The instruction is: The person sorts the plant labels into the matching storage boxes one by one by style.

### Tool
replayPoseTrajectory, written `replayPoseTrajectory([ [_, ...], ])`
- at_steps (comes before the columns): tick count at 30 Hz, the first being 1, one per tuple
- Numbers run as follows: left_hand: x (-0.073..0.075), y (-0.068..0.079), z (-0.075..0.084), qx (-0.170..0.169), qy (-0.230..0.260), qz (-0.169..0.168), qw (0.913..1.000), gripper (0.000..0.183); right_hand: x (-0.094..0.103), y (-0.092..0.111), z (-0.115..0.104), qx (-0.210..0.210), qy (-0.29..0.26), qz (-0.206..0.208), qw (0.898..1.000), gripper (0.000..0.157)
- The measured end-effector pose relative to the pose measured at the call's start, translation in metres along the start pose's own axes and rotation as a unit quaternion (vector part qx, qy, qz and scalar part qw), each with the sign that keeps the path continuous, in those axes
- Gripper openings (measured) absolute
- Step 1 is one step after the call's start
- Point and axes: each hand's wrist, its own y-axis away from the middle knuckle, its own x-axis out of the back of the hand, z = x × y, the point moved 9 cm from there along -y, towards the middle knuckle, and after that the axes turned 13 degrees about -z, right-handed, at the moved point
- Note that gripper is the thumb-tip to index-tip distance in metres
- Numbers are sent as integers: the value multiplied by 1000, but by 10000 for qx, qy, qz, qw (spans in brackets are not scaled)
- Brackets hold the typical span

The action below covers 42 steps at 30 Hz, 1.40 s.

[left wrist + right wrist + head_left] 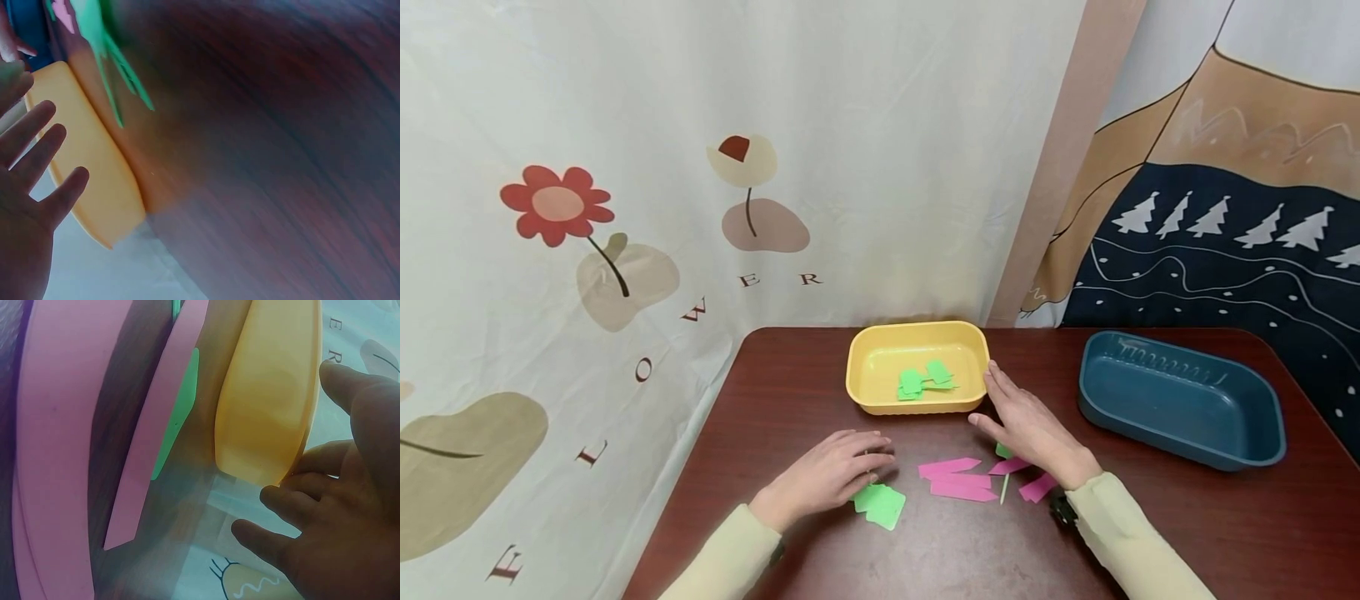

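Note:
My left hand (827, 473), its fingers spread and slightly bent, is over the table beside a small pile of flat green tags (882, 507), gripping nothing. The left wrist view shows thin stems on the green tags (94, 28). My right hand (1036, 427) has its fingers extended at the right end of the yellow tray (917, 407); whether they touch it is hard to tell. Several green tags (912, 383) lie inside that tray. Flat pink pointed strips (962, 492) lie between the hands, and a green tag (1003, 451) partly hides under my right hand.
A dark blue tray (1180, 442) stands at the right of the brown table (797, 375). Behind the table hangs a printed white curtain (880, 167). Another pink strip (1037, 488) lies below the right wrist.

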Motion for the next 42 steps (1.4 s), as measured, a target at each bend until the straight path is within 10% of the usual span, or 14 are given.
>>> replayPoseTrajectory([
  [11, -14, 8, -8, 94, -781, -478, 9958, 48, 0, -1, 1, 13, 26, 4, 10000, 89],
  [42, -24, -4, -20, 234, -1295, -859, 9876, 26, -2, -3, 3, -22, 28, 30, 10000, 89],
])
